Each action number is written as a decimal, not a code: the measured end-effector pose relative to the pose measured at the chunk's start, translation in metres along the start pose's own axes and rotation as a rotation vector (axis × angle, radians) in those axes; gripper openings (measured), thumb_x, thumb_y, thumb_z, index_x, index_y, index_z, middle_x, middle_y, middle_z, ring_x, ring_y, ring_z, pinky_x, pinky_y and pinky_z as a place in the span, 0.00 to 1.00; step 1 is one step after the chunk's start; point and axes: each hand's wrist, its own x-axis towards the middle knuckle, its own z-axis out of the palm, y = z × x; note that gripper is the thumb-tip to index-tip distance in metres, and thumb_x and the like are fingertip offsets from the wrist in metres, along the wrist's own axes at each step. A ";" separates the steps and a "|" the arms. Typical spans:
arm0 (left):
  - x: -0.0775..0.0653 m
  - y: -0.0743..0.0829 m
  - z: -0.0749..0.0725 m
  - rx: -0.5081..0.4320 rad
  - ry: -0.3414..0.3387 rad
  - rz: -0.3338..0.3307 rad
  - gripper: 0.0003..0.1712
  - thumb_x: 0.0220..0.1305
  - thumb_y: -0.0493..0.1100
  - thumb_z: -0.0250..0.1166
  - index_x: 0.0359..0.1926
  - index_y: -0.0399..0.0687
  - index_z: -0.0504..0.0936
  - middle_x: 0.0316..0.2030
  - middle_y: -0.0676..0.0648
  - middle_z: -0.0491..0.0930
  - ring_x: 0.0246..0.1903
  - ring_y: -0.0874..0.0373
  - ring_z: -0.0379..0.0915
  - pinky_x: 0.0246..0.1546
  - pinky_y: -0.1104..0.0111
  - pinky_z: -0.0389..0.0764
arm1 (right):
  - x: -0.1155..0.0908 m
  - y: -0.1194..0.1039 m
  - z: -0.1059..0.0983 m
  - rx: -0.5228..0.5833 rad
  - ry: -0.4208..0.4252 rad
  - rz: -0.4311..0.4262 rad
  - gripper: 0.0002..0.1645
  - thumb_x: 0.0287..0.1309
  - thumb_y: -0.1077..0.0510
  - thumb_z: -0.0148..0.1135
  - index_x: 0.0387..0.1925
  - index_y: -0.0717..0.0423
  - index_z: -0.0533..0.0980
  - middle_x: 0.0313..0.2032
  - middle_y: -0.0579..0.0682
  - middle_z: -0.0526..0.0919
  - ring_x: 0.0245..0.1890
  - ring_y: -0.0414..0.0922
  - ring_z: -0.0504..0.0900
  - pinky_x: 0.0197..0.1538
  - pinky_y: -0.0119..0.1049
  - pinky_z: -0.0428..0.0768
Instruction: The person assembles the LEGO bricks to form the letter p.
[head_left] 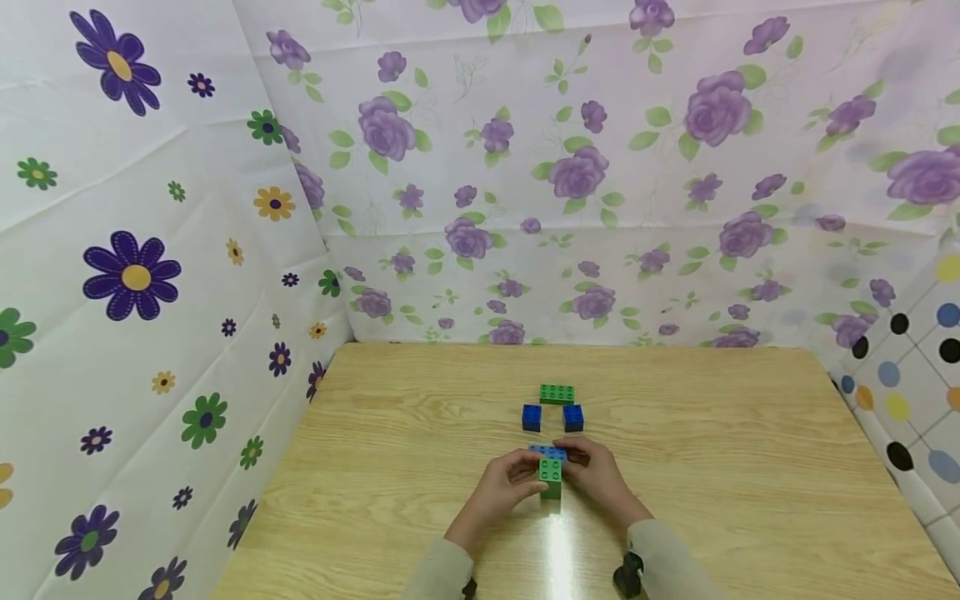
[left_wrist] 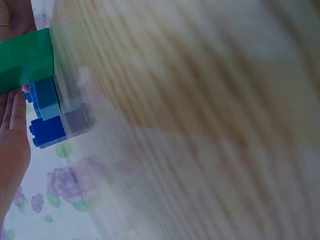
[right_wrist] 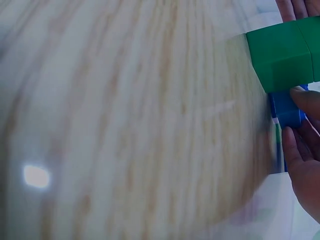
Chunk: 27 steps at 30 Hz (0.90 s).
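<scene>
A tall green block stack (head_left: 551,480), with a seam across its side and studs on top, stands upright in front of a lighter blue toy brick (head_left: 548,452). My left hand (head_left: 501,487) curls at the stack's left side, its thumb touching the green and its fingers reaching the back corner by the blue brick. The right hand (head_left: 597,475) pinches the blue brick at its right end; the right wrist view shows the thumb (right_wrist: 305,101) and fingers around that brick (right_wrist: 288,111). In the left wrist view, the green stack (left_wrist: 27,57) partly hides the hands.
Beyond the hands stand two dark blue bricks, one left (head_left: 532,417) and one right (head_left: 573,417), apart from each other. A flat green brick (head_left: 557,394) lies behind them. The wooden table (head_left: 405,417) meets flowered curtains (head_left: 450,275) at the back and sides.
</scene>
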 end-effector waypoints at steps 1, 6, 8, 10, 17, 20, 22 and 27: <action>0.000 0.000 0.000 0.002 -0.001 0.003 0.20 0.58 0.33 0.68 0.52 0.41 0.78 0.50 0.43 0.80 0.54 0.52 0.76 0.57 0.68 0.77 | 0.000 0.000 -0.001 -0.001 0.001 -0.006 0.21 0.53 0.73 0.66 0.48 0.55 0.81 0.49 0.51 0.81 0.50 0.51 0.80 0.53 0.42 0.82; 0.000 0.000 0.000 0.009 0.003 -0.006 0.19 0.58 0.33 0.68 0.52 0.40 0.78 0.50 0.44 0.80 0.54 0.52 0.76 0.57 0.68 0.77 | -0.001 -0.001 -0.005 -0.009 0.007 -0.022 0.22 0.52 0.73 0.66 0.48 0.53 0.81 0.50 0.51 0.81 0.51 0.51 0.80 0.54 0.43 0.81; 0.000 0.000 -0.001 0.010 0.003 -0.013 0.20 0.58 0.33 0.68 0.52 0.41 0.78 0.50 0.45 0.80 0.54 0.53 0.76 0.57 0.70 0.76 | -0.001 -0.002 -0.007 -0.013 0.005 -0.036 0.22 0.52 0.73 0.67 0.49 0.54 0.81 0.50 0.51 0.81 0.51 0.51 0.80 0.54 0.42 0.81; 0.000 0.001 -0.001 0.010 0.001 -0.015 0.20 0.58 0.34 0.68 0.53 0.42 0.78 0.50 0.46 0.80 0.54 0.54 0.76 0.56 0.71 0.76 | -0.001 -0.002 -0.009 -0.017 0.000 -0.047 0.22 0.53 0.72 0.67 0.49 0.55 0.81 0.50 0.50 0.81 0.51 0.51 0.80 0.53 0.41 0.82; -0.002 0.001 -0.001 0.011 -0.005 -0.001 0.21 0.58 0.34 0.68 0.53 0.41 0.78 0.50 0.45 0.79 0.54 0.54 0.76 0.57 0.69 0.76 | -0.002 -0.005 -0.017 -0.032 -0.017 -0.056 0.19 0.54 0.67 0.68 0.47 0.49 0.82 0.50 0.48 0.81 0.51 0.48 0.79 0.52 0.35 0.82; -0.002 0.001 -0.001 0.005 -0.004 -0.002 0.21 0.59 0.33 0.68 0.53 0.41 0.78 0.51 0.44 0.79 0.54 0.54 0.76 0.58 0.67 0.76 | -0.003 -0.008 -0.021 -0.029 -0.031 -0.064 0.18 0.55 0.66 0.68 0.47 0.48 0.82 0.50 0.47 0.81 0.52 0.48 0.78 0.54 0.37 0.81; -0.002 0.001 -0.001 0.002 -0.003 0.002 0.20 0.59 0.34 0.68 0.53 0.41 0.78 0.51 0.44 0.79 0.54 0.53 0.76 0.58 0.67 0.76 | -0.003 -0.010 -0.023 -0.030 -0.037 -0.080 0.17 0.56 0.66 0.67 0.47 0.49 0.82 0.50 0.47 0.81 0.53 0.49 0.78 0.54 0.40 0.81; -0.002 0.000 -0.002 0.022 -0.011 0.037 0.20 0.59 0.35 0.68 0.54 0.41 0.78 0.51 0.45 0.79 0.53 0.55 0.76 0.57 0.66 0.77 | -0.004 -0.012 -0.028 -0.048 -0.039 -0.136 0.15 0.56 0.65 0.66 0.46 0.52 0.83 0.48 0.49 0.81 0.51 0.51 0.78 0.53 0.45 0.81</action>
